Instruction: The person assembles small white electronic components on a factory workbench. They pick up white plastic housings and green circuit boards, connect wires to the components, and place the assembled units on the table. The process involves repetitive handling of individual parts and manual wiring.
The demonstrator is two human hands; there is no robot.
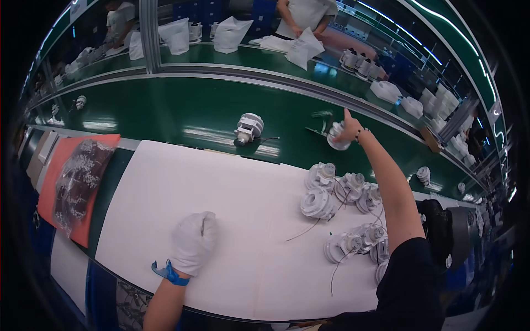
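Observation:
My left hand [194, 241], in a white glove with a blue strap at the wrist, rests over the white work sheet [165, 182]. Its fingers are curled in, and what they hold, if anything, is hidden. Out over the green belt, my bare right hand [349, 129] grips a white round fitting [338, 141], blurred by motion. Another white fitting with a ribbed round body and a thin wire [249, 128] stands on the belt to its left. Several similar white fittings [318, 203] with trailing wires sit in two groups on the sheet, below my right arm.
A clear bag of small parts [83, 176] lies on orange foam [48, 190] at the left. Beyond the green belt [182, 105] runs a metal rail [243, 73]. Behind it are white bags [233, 34] and two people. A black object [433, 226] stands right of my arm.

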